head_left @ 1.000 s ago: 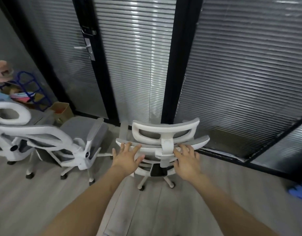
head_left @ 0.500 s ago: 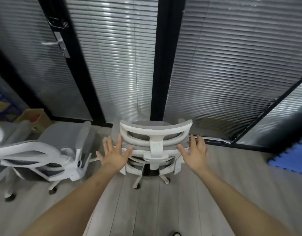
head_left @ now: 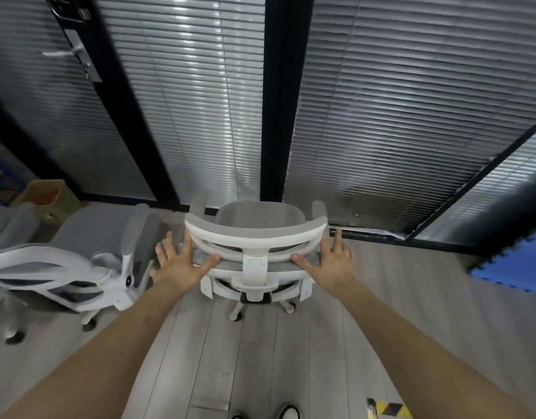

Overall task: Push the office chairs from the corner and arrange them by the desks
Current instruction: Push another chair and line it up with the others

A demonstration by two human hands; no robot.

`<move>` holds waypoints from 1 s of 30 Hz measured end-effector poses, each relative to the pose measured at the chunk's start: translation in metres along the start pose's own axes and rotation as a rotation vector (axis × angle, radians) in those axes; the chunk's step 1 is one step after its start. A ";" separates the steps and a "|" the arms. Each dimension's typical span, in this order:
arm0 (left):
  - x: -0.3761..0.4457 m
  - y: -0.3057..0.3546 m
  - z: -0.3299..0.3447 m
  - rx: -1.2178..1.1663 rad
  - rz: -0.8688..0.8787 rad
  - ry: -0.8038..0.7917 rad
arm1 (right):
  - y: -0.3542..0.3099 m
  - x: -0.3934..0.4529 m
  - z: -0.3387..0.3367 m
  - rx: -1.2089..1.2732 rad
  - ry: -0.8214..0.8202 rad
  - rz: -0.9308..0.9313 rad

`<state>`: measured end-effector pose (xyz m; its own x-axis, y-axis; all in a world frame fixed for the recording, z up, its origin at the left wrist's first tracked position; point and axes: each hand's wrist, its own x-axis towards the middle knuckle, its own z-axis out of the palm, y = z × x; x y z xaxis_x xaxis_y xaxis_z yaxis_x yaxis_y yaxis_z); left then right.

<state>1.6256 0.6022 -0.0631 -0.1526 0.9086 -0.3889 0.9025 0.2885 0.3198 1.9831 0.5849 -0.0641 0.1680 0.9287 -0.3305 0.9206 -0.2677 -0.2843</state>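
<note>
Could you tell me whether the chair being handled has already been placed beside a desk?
No, the white chair faces the blinds, with both hands at its backrest, and no desk is in view.

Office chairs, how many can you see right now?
3. One chair at centre between both hands, a second to its left, and a third cut off at the left edge; more may be hidden.

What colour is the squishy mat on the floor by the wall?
Blue: the foam mat shows best at the head view's right edge.
</note>
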 end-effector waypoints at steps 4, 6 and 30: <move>-0.014 -0.010 0.005 0.031 0.031 0.008 | 0.004 -0.026 0.009 0.027 0.015 0.009; -0.023 -0.015 0.007 0.044 0.048 0.003 | 0.006 -0.043 0.016 0.052 0.025 0.026; -0.251 -0.203 0.022 0.278 0.508 -0.211 | -0.067 -0.501 0.204 0.294 0.194 0.530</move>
<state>1.4894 0.3083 -0.0497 0.3810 0.8244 -0.4185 0.9172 -0.2799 0.2837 1.7656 0.0850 -0.0626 0.6608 0.6727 -0.3330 0.5639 -0.7377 -0.3713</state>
